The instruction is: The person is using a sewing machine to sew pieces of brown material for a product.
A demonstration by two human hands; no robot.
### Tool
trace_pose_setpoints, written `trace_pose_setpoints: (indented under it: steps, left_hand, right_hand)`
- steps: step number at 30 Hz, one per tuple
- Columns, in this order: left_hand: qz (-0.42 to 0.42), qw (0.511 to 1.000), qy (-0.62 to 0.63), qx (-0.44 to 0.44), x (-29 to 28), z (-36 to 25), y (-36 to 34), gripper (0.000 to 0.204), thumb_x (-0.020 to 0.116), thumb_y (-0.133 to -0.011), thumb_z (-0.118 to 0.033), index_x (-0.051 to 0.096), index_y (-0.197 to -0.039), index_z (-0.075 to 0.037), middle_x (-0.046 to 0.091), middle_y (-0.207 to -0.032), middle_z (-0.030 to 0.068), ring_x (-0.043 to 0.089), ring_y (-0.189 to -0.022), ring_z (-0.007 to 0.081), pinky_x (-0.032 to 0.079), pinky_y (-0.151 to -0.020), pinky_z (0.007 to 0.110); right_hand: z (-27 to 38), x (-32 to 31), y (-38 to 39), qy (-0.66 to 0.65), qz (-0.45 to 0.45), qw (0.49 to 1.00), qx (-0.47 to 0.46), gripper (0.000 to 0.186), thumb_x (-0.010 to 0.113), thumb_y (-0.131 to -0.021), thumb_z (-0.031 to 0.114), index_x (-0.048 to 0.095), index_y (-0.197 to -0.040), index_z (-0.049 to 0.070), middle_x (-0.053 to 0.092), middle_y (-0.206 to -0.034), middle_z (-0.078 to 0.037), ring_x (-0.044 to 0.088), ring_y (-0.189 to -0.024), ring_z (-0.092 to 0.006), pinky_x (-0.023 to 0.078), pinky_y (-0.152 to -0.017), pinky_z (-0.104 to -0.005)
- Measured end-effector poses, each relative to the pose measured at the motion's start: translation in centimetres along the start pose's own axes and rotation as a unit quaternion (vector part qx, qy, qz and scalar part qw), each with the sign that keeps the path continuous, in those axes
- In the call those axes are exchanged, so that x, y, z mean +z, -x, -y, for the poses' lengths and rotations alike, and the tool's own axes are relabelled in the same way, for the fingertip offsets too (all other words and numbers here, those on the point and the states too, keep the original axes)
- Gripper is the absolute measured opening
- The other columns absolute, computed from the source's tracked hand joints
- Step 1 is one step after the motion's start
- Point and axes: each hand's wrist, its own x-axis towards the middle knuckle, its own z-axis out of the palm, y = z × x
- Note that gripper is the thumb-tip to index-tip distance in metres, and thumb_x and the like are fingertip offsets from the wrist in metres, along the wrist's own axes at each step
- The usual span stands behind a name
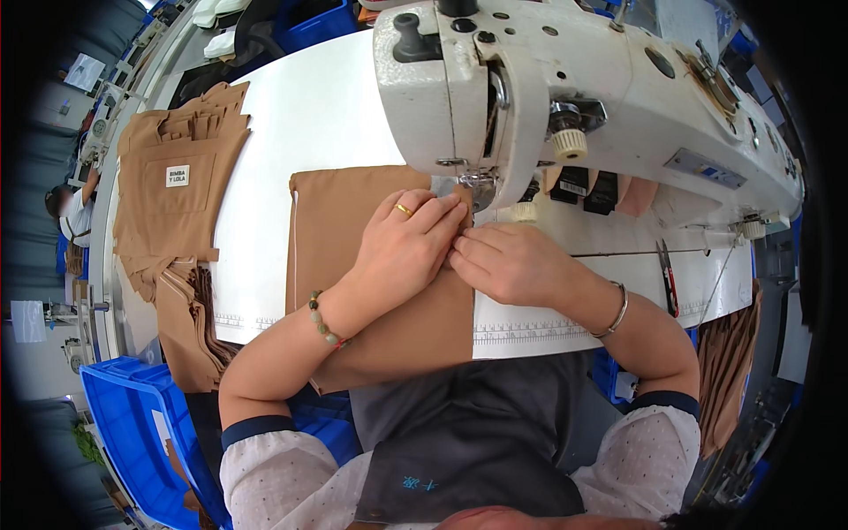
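Observation:
A brown fabric panel (344, 353) lies on the white sewing table (300, 106), its upper right edge under the presser foot (476, 180) of a white sewing machine (583, 79). My left hand (402, 247), wearing a gold ring, is closed on the panel's right edge just below the foot, fingertips pressed into the cloth. My right hand (512, 265) is closed on that same edge from the right, its curled fingers meeting the left hand's fingertips. The exact grip of both sets of fingertips is partly hidden.
Stacked brown fabric pieces (181, 177) lie on the left. Scissors (667, 283) rest right of my right hand, and black tags (601, 193) sit behind. A blue bin (132, 424) stands lower left. More brown cloth (724, 371) hangs at right. A co-worker (75, 212) works at far left.

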Motion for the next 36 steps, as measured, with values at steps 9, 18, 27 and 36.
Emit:
trace_pose_setpoints:
  steps: [9,18,27,36]
  left_hand:
    - [0.0,1.0,-0.021,-0.001,0.1,0.0,-0.2,0.042,0.072,-0.081,-0.012,0.072,-0.122,-0.007,0.069,-0.12,0.002,0.061,-0.101,0.0226,0.05,-0.094,0.036]
    - [0.011,1.0,-0.01,-0.011,-0.1,-0.4,0.4,0.037,0.072,-0.085,-0.012,0.07,-0.121,-0.005,0.068,-0.123,0.0068,0.061,-0.11,0.0274,0.049,-0.099,0.042]
    - [0.043,0.993,0.011,-0.107,-5.2,-0.7,7.3,0.033,0.072,-0.088,-0.013,0.071,-0.121,-0.009,0.062,-0.132,0.0149,0.057,-0.126,0.0378,0.048,-0.104,0.045]
    - [0.026,0.996,0.061,-0.064,-3.2,-10.7,15.4,0.055,0.081,-0.079,-0.041,0.066,-0.125,-0.016,0.064,-0.134,0.0028,0.057,-0.131,0.0271,0.023,-0.12,0.062]
  right_hand:
    - [-0.4,0.4,-0.5,0.017,-0.079,0.997,-0.011,0.012,0.066,-0.071,0.008,0.061,-0.08,0.003,0.057,-0.077,-0.006,0.063,-0.074,-0.0209,0.055,-0.068,-0.0325]
    - [0.2,0.2,-0.2,0.022,-0.071,0.997,0.008,0.011,0.066,-0.072,0.01,0.058,-0.079,0.006,0.057,-0.078,-0.005,0.063,-0.075,-0.0198,0.054,-0.067,-0.0325]
    - [10.0,-3.1,0.8,-0.062,0.04,0.98,0.186,0.036,0.067,-0.076,0.012,0.067,-0.11,0.001,0.059,-0.088,-0.006,0.063,-0.072,-0.0208,0.054,-0.062,-0.0315]
    - [18.9,0.6,2.4,-0.352,-0.199,0.835,0.373,0.027,0.071,-0.08,-0.005,0.073,-0.105,0.003,0.069,-0.082,-0.01,0.068,-0.068,-0.0233,0.053,-0.06,-0.0314]
